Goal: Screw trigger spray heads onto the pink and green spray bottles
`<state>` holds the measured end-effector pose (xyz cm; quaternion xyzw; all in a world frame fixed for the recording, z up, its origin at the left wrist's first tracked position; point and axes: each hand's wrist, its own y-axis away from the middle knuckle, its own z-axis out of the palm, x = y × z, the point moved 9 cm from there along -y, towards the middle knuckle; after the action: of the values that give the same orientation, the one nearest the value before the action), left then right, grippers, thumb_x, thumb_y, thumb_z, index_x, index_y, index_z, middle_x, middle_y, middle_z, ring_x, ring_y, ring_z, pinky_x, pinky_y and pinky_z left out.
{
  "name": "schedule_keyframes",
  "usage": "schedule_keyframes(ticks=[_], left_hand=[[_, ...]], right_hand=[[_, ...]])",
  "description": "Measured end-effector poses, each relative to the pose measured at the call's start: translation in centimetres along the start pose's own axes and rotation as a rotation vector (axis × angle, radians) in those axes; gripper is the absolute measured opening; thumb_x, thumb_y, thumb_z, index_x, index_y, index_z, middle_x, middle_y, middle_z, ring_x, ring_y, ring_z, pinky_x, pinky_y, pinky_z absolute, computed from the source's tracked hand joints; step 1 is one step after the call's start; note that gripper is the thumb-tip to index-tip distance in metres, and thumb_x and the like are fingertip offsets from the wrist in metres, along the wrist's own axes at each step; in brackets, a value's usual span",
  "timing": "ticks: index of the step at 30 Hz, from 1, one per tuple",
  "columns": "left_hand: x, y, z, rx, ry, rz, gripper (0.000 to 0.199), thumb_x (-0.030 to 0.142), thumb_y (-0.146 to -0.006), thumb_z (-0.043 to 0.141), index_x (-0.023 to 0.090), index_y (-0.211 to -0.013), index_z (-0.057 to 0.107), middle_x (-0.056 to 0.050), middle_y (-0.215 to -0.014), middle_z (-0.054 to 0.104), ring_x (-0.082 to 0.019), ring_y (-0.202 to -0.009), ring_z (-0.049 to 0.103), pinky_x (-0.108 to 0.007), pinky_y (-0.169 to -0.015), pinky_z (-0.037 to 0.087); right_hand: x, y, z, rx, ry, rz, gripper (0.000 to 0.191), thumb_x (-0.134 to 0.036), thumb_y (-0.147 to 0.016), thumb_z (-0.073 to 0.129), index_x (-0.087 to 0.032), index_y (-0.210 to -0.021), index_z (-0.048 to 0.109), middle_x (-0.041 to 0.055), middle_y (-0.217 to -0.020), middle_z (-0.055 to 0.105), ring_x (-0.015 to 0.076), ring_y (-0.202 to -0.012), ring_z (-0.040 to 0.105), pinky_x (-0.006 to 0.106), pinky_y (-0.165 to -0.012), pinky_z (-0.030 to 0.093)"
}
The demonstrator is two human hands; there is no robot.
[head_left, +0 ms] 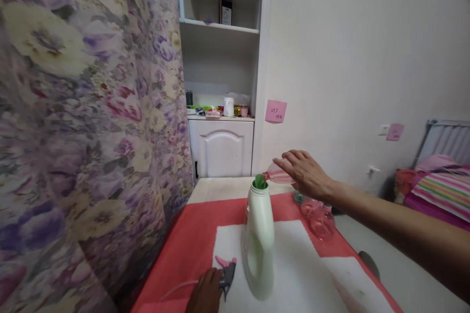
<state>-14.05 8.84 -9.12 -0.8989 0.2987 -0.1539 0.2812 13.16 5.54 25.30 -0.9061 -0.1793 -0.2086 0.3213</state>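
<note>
My right hand (307,175) is closed around a clear pink bottle (279,174), tilted nearly level with its neck pointing left. The bottle's mouth meets a green spout (260,182) in the neck of a tall pale-green jug (261,244), which stands upright with a built-in handle. At the bottom, my left hand (206,292) has its fingers around the grey trigger spray head (228,274) with a pink lever. A thin pale tube (178,287) lies to the left of that hand. The lower part of my left hand is cut off by the frame.
Clear pink bottles (321,220) stand at the table's right edge, partly behind my right arm. White sheets (293,274) lie on the red table cover (205,215). A floral curtain (91,107) hangs at left; a white cabinet (222,149) stands behind.
</note>
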Motion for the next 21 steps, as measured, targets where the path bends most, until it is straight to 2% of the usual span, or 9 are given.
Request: schedule_keyframes(ticks=[3, 7, 16, 21], left_hand=[[0.0, -0.2, 0.2, -0.07, 0.001, -0.037, 0.037, 0.02, -0.083, 0.049, 0.021, -0.111, 0.072, -0.007, -0.112, 0.076, -0.023, -0.104, 0.071, -0.034, -0.09, 0.059], [0.7, -0.6, -0.4, -0.117, -0.02, -0.03, 0.038, 0.018, -0.084, 0.047, 0.02, -0.113, 0.071, -0.009, -0.113, 0.075, -0.024, -0.105, 0.07, -0.034, -0.091, 0.058], [0.6, -0.6, -0.7, -0.069, 0.041, -0.021, 0.036, 0.018, -0.083, 0.047, 0.021, -0.11, 0.071, -0.008, -0.109, 0.076, -0.023, -0.102, 0.071, -0.034, -0.09, 0.058], [0.5, -0.8, -0.8, -0.118, 0.1, -0.083, 0.038, 0.017, -0.082, 0.047, 0.021, -0.111, 0.071, -0.007, -0.11, 0.076, -0.021, -0.102, 0.07, -0.033, -0.09, 0.057]], right_hand=[[0.0, 0.0, 0.1, 0.005, 0.004, -0.004, 0.071, -0.011, -0.071, 0.071, -0.02, -0.136, 0.045, 0.0128, -0.126, 0.058, 0.0302, -0.114, 0.049, 0.039, -0.097, 0.037], [0.0, 0.0, 0.1, 0.01, 0.002, -0.002, 0.071, -0.01, -0.07, 0.069, -0.02, -0.136, 0.044, 0.0127, -0.126, 0.058, 0.0303, -0.114, 0.049, 0.039, -0.097, 0.036], [0.1, -0.2, 0.0, -0.007, 0.011, 0.004, 0.072, -0.009, -0.07, 0.069, -0.02, -0.137, 0.044, 0.0129, -0.128, 0.057, 0.0306, -0.117, 0.047, 0.04, -0.098, 0.036], [0.1, -0.2, -0.2, -0.008, 0.0, -0.001, 0.071, -0.009, -0.071, 0.069, -0.02, -0.136, 0.045, 0.0129, -0.129, 0.058, 0.0305, -0.117, 0.048, 0.04, -0.098, 0.035]])
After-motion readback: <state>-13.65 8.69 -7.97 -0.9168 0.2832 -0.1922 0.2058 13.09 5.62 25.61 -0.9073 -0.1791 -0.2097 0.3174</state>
